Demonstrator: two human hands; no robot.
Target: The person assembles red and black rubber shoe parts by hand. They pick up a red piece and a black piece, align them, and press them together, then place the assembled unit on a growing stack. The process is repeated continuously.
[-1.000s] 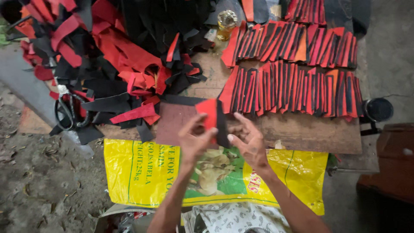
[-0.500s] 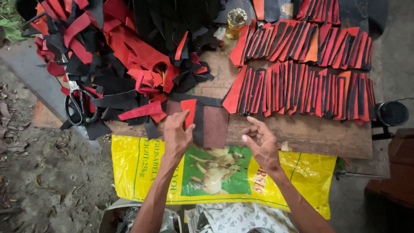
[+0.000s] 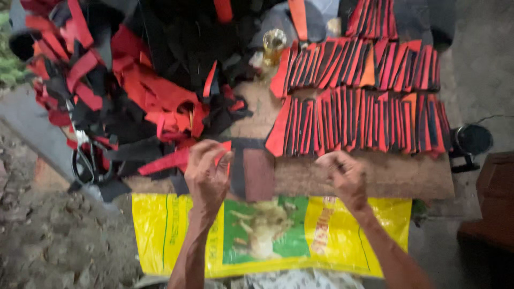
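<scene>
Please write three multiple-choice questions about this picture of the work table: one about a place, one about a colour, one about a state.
1. Where do the scissors lie?
A. at the left edge of the table, by the loose heap
B. on the neat rows of strips
C. on the yellow sack

2. What colour is the sack that hangs over the near edge of the table?
A. blue and white
B. yellow with a green panel
C. plain grey

3. What is the left hand doing?
A. lying flat and empty
B. pinching a red strip
C. holding the scissors

Answers: 1 A, the dark handles show among the scraps on the left; 2 B, yellow sides frame a green middle; 3 B, its fingers close on the red piece beside the dark brown pad.
</scene>
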